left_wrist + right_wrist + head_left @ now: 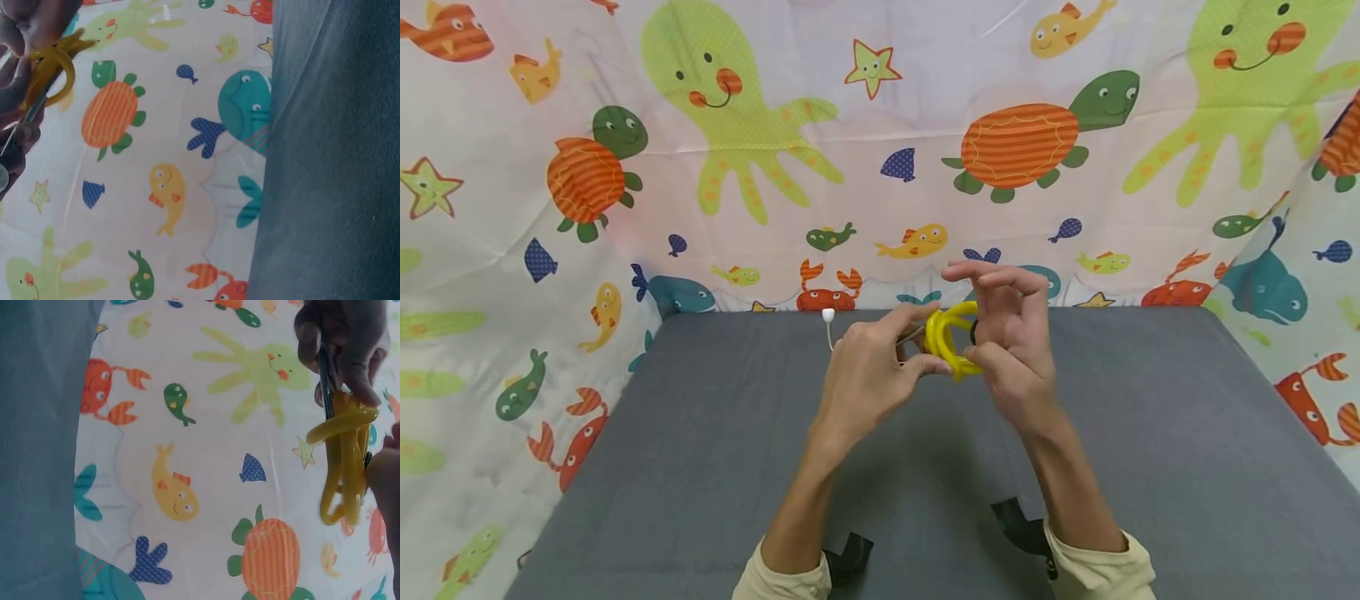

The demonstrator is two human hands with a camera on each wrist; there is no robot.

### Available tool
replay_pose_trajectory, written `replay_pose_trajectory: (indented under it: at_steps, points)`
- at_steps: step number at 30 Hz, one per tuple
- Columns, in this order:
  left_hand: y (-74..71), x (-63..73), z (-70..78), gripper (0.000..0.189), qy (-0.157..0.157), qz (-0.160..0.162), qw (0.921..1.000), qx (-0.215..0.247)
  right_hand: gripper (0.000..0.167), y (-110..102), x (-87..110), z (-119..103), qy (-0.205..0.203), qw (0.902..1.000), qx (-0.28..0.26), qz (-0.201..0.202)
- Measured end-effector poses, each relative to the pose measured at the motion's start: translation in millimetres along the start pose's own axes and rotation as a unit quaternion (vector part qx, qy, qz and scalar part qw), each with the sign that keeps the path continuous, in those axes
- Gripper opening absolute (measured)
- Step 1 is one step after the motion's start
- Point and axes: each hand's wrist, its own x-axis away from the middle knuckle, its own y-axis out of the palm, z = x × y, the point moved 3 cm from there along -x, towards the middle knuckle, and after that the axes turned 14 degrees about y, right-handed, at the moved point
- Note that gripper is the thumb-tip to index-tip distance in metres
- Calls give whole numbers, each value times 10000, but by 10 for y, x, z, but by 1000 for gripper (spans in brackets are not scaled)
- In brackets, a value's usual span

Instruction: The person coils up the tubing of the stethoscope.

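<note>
A stethoscope with yellow tubing (942, 343) looped into a coil is held up above the grey table. My left hand (871, 358) pinches the coil's left side between thumb and fingers. Thin metal ear tubes (325, 375) run through that hand, and a white ear tip (828, 315) sticks out to its left. At the coil's right side is my right hand (1018, 350); its thumb touches the yellow tubing while its other fingers extend upward, away from the loops. A small black part (974, 332) shows beside the right palm; the rest of it is hidden.
The grey table (700, 467) spreads beneath both hands. Behind and at the sides hangs a white curtain (865, 175) printed with sea animals. Black straps (850, 558) show near the cream sleeves (782, 579).
</note>
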Motion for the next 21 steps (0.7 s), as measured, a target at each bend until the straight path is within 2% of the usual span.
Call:
replay_pose_trajectory:
  at_steps: [2, 3, 6, 7, 9, 11, 12, 14, 17, 19, 21]
  points:
    - [1, -6, -15, 62, 39, 70, 10000, 34, 60, -44, -12, -19, -69, 9999, 115, -79]
    - [0, -8, -21, 62, 65, 84, 9999, 13, 55, -68, -12, -22, -57, 9993, 338, -124]
    - [-14, -5, -35, 61, 116, 85, 9998, -111, 45, -143, -16, -47, 5, 9884, 1508, -188]
    - [-21, 0, -36, 61, 133, 88, 9998, -152, 47, -176, -11, -55, 51, 9805, 1960, -139]
    - [-41, 14, -38, 61, 159, 137, 9997, -158, 57, -257, -3, -73, 198, 9574, 2877, 178]
    - [-61, 30, -39, 61, 198, 196, 9995, -153, 67, -348, 8, -77, 614, 9374, 3396, 476]
    - [-68, 37, -37, 61, 227, 194, 9994, -165, 71, -393, 15, -68, 943, 9303, 3503, 541]
    - [-71, 47, -30, 60, 292, 122, 9993, -216, 68, -460, 31, -34, 1712, 9211, 3473, 398]
    - [-53, 42, -15, 61, 397, -14, 9989, -255, 51, -502, 57, 11, 2656, 9178, 2953, 19]
    - [-39, 33, -3, 61, 455, -71, 9986, -257, 41, -504, 63, 21, 2934, 9165, 2714, -151]
    - [-24, 23, 8, 62, 484, -101, 9984, -278, 38, -503, 64, 13, 3029, 9134, 2717, -147]
